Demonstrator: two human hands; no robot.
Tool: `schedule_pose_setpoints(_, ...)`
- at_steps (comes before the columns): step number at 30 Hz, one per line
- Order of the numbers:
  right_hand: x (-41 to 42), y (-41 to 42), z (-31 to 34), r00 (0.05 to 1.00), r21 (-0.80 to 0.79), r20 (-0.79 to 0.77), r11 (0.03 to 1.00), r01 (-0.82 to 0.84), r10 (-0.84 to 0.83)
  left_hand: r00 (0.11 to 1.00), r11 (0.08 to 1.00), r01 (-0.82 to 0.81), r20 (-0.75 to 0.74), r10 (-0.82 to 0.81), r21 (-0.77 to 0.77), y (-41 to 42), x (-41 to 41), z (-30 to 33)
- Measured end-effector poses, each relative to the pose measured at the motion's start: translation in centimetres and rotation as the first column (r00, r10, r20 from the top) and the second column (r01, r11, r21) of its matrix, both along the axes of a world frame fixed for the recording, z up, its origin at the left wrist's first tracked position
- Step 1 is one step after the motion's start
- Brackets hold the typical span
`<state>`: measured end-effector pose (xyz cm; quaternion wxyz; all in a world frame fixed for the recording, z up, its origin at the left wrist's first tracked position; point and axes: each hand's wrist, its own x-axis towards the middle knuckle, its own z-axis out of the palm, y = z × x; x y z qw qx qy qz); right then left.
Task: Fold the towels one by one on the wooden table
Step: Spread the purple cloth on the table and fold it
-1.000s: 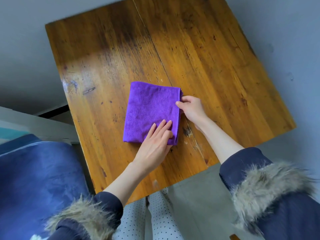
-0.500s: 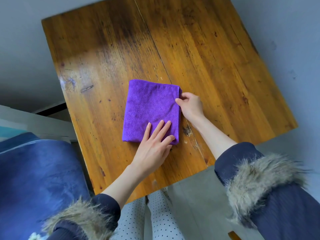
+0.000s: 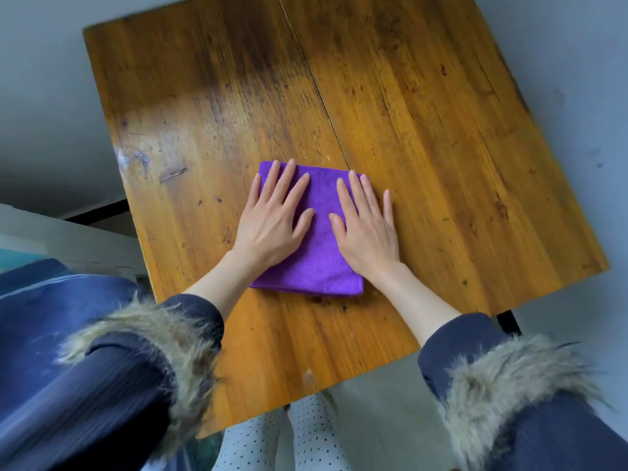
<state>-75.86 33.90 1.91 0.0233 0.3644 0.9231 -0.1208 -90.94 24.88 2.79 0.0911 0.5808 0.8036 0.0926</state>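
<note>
Your left hand (image 3: 273, 220) lies flat on the purple towel (image 3: 317, 263), fingers straight and fanned apart, palm down on the cloth's left half. Your right hand (image 3: 368, 229) lies the same way on the right half, fingers straight and spread, with its little finger reaching past the towel's right edge onto the wood. Neither of your hands grips anything; both press down open. The towel sits folded into a neat, thick rectangle near the middle of the tabletop (image 3: 441, 137), toward its near edge, its surface a soft, fine-napped microfibre with layered edges showing along the near side. The tabletop is square, made of varnished amber planks with a seam running down the middle, dark stains, scratches and a glossy sheen. Your dark navy sleeves (image 3: 475, 355) end in shaggy tan fur cuffs.
</note>
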Motion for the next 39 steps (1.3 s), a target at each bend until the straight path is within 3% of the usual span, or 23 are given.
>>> schedule_pose_setpoints(4, 0.2, 0.2, -0.2, 1.000, -0.045, -0.031, 0.999, -0.005, 0.004, 0.997, 0.999, 0.031, -0.066, -0.033, -0.021, -0.2, -0.2, -0.4)
schedule_pose_setpoints(11, 1.5, -3.9, 1.6, 0.978, -0.077, -0.207, 0.997, 0.006, -0.022, 0.999, 0.997, 0.034, -0.029, -0.033, 0.062, -4.1, 2.3, 0.4)
schedule_pose_setpoints(18, 3.1, -7.0, 0.4, 1.000, -0.062, -0.019, 0.998, 0.022, -0.023, 1.000, 0.998, 0.019, -0.004, -0.019, -0.065, -7.8, 3.5, -0.2)
schedule_pose_setpoints(22, 2.7, -6.6, 1.0, 0.998, -0.128, -0.053, 0.991, 0.028, -0.035, 0.994, 0.997, 0.023, 0.109, -0.015, -0.075, -7.4, 3.3, 0.5)
schedule_pose_setpoints(28, 3.3, -5.2, 3.0, 0.920, -0.145, -0.337, 0.976, 0.160, -0.201, 0.936, 0.987, -0.120, 0.344, 0.075, 0.110, -6.6, 1.9, 1.8)
schedule_pose_setpoints(31, 2.8, -4.1, 3.5, 0.843, -0.305, -0.285, 0.877, 0.372, -0.457, 0.879, 0.949, -0.281, 0.436, 0.194, 0.145, -5.4, 0.9, 2.6)
schedule_pose_setpoints(34, 1.7, -2.9, 3.6, 0.711, -0.514, -0.122, 0.657, 0.552, -0.692, 0.770, 0.887, -0.453, 0.540, 0.341, 0.086, -3.9, 0.1, 2.7)
schedule_pose_setpoints(37, 0.5, -2.3, 3.6, 0.680, -0.584, 0.016, 0.545, 0.602, -0.733, 0.636, 0.830, -0.548, 0.595, 0.492, -0.100, -3.0, -0.6, 2.6)
schedule_pose_setpoints(39, 0.0, -2.2, 3.5, 0.637, -0.624, 0.085, 0.458, 0.634, -0.766, 0.629, 0.826, -0.532, 0.567, 0.531, -0.184, -3.0, -0.9, 2.2)
